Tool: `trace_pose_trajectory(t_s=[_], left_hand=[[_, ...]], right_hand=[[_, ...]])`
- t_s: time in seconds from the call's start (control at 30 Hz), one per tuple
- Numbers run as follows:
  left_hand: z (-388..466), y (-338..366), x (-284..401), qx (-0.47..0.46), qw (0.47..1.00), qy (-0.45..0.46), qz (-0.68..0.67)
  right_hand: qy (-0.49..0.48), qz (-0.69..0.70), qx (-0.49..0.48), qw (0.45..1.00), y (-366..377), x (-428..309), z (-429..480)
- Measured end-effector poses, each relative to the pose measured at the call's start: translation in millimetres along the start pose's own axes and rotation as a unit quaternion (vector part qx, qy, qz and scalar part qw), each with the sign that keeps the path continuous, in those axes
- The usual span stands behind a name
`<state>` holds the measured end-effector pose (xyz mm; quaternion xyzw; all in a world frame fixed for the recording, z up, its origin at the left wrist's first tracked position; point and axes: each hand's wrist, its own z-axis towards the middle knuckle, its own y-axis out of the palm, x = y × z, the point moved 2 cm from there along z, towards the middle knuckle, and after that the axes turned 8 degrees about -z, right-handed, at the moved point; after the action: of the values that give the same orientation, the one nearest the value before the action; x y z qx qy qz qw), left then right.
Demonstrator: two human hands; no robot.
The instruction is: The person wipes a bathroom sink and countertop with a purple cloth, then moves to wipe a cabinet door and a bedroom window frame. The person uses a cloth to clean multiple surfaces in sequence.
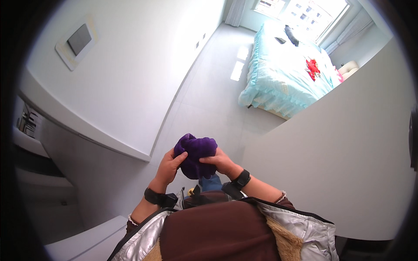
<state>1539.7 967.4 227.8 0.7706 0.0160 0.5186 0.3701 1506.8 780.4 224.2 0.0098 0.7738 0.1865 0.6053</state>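
Note:
A bunched purple cloth (pixel 196 155) is held in front of my body, over the grey floor. My left hand (pixel 169 165) grips its left side, with the thumb lying on top. On the right side my right hand (pixel 220 160) holds it, its thumb pressed on the cloth's front and the fingers mostly hidden behind. The cloth is crumpled and folded into a compact bundle. Black bands with small dark devices sit around both wrists.
A white wall (pixel 130 71) stands at the left, and a large pale panel (pixel 326 156) at the right. Grey tiled floor (pixel 199 94) runs between them towards a bed with a light blue ruffled cover (pixel 274 71). A red item (pixel 313 69) lies on the bed.

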Motion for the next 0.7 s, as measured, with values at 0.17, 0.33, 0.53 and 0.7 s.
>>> trace_pose_trajectory(t_s=[0.17, 0.33, 0.53, 0.7], left_hand=[[44.1, -9.4, 13.6, -0.011, 1.000, -0.005, 0.017], [108.5, -24.1, 11.4, -0.033, 0.998, -0.012, 0.044], [168.7, -15.7, 16.3, -0.080, 0.991, 0.000, 0.111], [206.5, -3.3, 21.4, -0.075, 0.976, -0.001, 0.203]], right_hand=[[-0.037, -0.005, 0.005, 0.999, -18.9, -20.0, 30.8], [-0.049, -0.004, 0.033, 0.998, -57.6, -28.0, 57.8], [-0.080, 0.043, 0.034, 0.995, -114.1, -55.2, 63.8], [-0.073, 0.034, 0.068, 0.994, -140.8, -78.3, 78.2]])
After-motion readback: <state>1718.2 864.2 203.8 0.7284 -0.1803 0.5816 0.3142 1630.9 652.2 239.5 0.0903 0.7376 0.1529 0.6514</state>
